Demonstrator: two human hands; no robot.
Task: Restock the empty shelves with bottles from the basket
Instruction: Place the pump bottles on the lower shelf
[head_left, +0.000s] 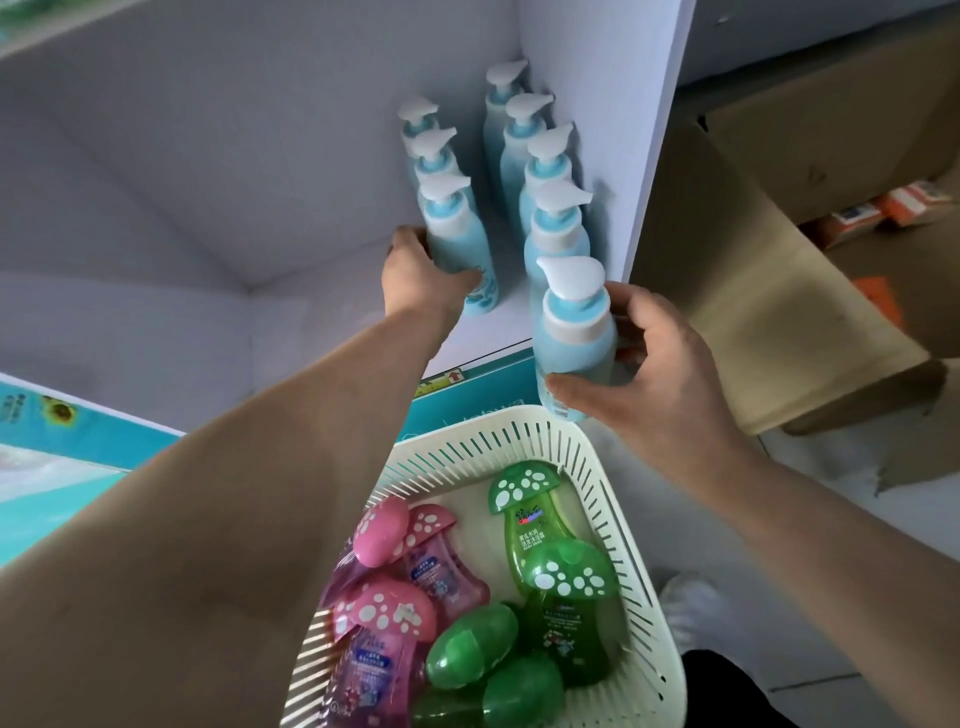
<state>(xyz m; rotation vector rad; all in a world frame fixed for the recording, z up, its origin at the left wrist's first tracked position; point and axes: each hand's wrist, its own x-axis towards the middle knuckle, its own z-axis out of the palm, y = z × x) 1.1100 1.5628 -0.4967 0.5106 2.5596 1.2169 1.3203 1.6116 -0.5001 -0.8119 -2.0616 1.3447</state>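
Note:
Several blue pump bottles with white heads stand in two rows on the white shelf (483, 338), against its right wall. My left hand (423, 275) grips the front bottle of the left row (462, 244), which stands on the shelf. My right hand (660, 358) holds another blue pump bottle (571, 332) upright at the shelf's front edge, in front of the right row. Below, a cream slatted basket (613, 499) holds pink mushroom-cap bottles (395, 613) and green mushroom-cap bottles (540, 525), lying loose.
The shelf's left part is bare white board. An open cardboard box (769, 312) stands right of the shelf unit, with small orange and white packs (883, 208) behind it. A teal printed carton (67, 431) lies at lower left. A white shoe (691, 608) shows by the basket.

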